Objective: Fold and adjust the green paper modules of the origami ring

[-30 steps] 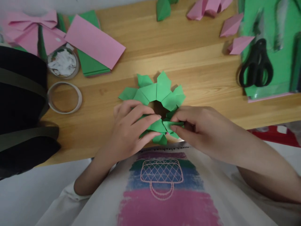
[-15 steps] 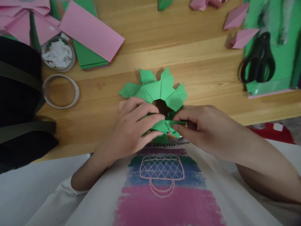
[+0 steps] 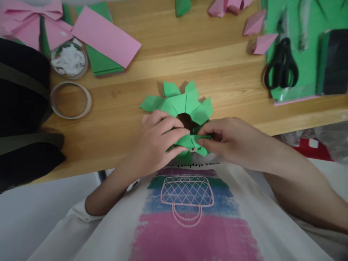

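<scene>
Head view: nearest the camera, a white shirt point(image 3: 195, 235) with a painted print fills 6 o'clock. Just beyond it, on the wooden table point(image 3: 122, 123), sits the green paper ring point(image 3: 178, 103), pointed flaps standing outward around a central hole; it serves as dial centre below. Left hand point(image 3: 157, 139), at 8 o'clock, curls over its near portion, fingers slightly parted and tips resting on the folds, thumb lower down, holding it. Right hand point(image 3: 228, 136), at 4 o'clock, pinches a near-side flap between thumb and forefinger; its other fingers are tucked and partly hidden. Further out: pale tape ring point(image 3: 88, 103) between 9 and 10 o'clock; round container point(image 3: 83, 69) of white scraps at 10, touching or nearly touching the pink sheet point(image 3: 107, 38), cannot tell which. That sheet lies aslant over a green stack point(image 3: 102, 61) toward 11. Black-handled scissors point(image 3: 282, 67) rest on green sheets point(image 3: 307, 65) at 2 o'clock. Two pink folded pieces point(image 3: 262, 43) lie between 1 and 2. Farthest, a green folded piece point(image 3: 183, 7) at 12, cut by the frame edge.
</scene>
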